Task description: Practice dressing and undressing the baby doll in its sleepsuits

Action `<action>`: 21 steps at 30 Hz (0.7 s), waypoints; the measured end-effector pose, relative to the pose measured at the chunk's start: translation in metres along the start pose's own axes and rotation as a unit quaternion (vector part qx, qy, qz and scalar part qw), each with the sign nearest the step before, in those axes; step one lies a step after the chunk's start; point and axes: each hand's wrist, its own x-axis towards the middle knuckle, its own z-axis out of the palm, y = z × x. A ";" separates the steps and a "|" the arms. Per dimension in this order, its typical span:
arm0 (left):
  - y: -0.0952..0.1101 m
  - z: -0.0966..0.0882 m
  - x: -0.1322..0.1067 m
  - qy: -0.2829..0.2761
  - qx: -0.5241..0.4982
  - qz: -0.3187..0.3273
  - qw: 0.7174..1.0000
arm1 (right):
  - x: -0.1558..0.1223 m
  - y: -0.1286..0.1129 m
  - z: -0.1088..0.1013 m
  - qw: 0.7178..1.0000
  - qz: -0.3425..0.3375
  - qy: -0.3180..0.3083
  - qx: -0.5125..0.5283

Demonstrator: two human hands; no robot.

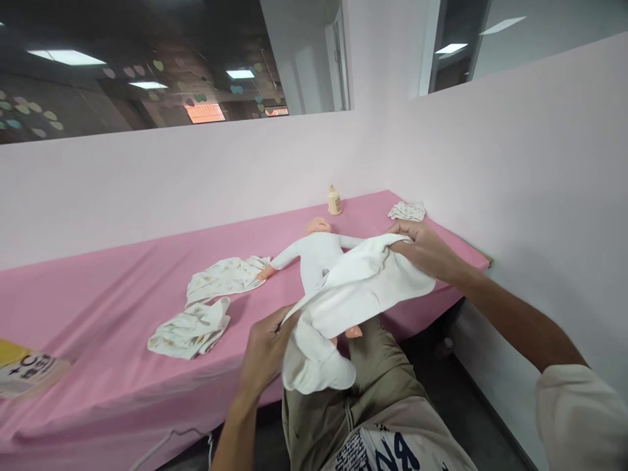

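Note:
Between my two hands a white cloth (360, 294) is stretched out, its lower left part hanging down over the table edge. My left hand (267, 343) is closed on its left end. At the upper right, my right hand (417, 247) pinches the other end. Behind the cloth a baby doll (314, 255) in a white long-sleeved suit lies on its back on the pink-covered table (147, 275). Its head points to the wall. The cloth hides most of the doll's legs, with its feet (353, 332) showing below.
Two patterned cloths (228, 278) lie left of the doll, one near its hand. A pale pump bottle (334, 201) stands by the wall. Another folded patterned cloth (407, 210) sits in the back right corner. A yellow and white package (27, 369) lies far left. A cable (171, 435) hangs in front.

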 end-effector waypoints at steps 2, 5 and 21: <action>0.003 -0.015 0.003 -0.013 0.034 0.024 0.999 | 0.003 0.014 -0.006 0.995 0.014 -0.065 -0.076; 0.017 -0.021 0.005 -0.045 0.065 0.054 0.995 | 0.004 0.027 -0.004 0.968 -0.005 -0.167 -0.185; 0.052 -0.004 0.005 -0.234 0.015 0.057 0.971 | -0.019 0.020 0.066 0.942 -0.189 -0.234 -0.149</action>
